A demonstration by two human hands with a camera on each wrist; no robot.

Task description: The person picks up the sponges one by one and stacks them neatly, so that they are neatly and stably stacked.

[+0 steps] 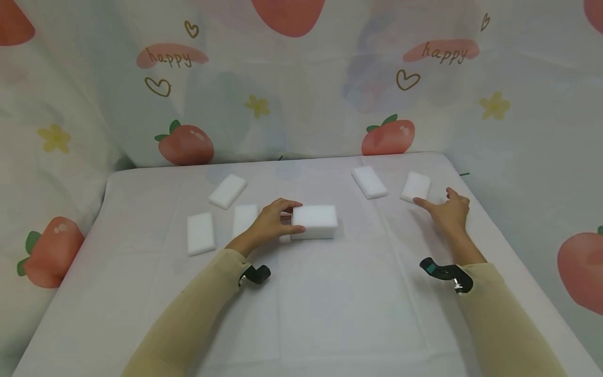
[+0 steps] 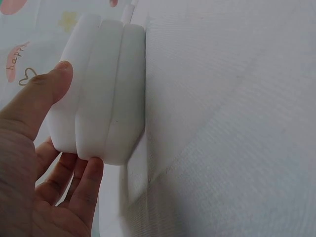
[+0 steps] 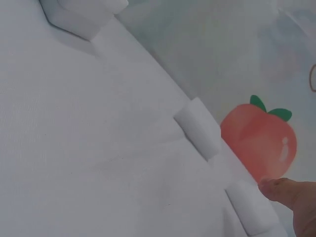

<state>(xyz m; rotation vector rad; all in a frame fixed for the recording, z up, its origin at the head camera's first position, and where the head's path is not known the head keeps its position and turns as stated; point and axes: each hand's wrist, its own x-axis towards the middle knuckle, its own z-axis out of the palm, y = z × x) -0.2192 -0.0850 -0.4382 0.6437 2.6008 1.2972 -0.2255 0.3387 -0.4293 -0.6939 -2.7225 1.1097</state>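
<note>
My left hand (image 1: 267, 222) holds the left end of a stack of white sponges (image 1: 314, 222), thumb at the near side and fingers round the far side. Three layers show in the stack (image 2: 98, 94) in the left wrist view. Over on the right, my right hand (image 1: 449, 213) is spread around the near right of a flat white sponge (image 1: 416, 185), with nothing in its grasp. Its thumb tip overlaps that sponge's near edge in the head view. In the right wrist view the thumb (image 3: 289, 191) shows just above the sponge (image 3: 253, 210); the other fingers are hidden there.
Another white sponge (image 1: 369, 182) lies left of the one by my right hand. Several more lie left of the stack: one at the back (image 1: 228, 191), one at the far left (image 1: 201, 234), one partly behind my left hand (image 1: 243, 217). A patterned curtain (image 1: 306, 94) borders the white-covered table (image 1: 348, 303).
</note>
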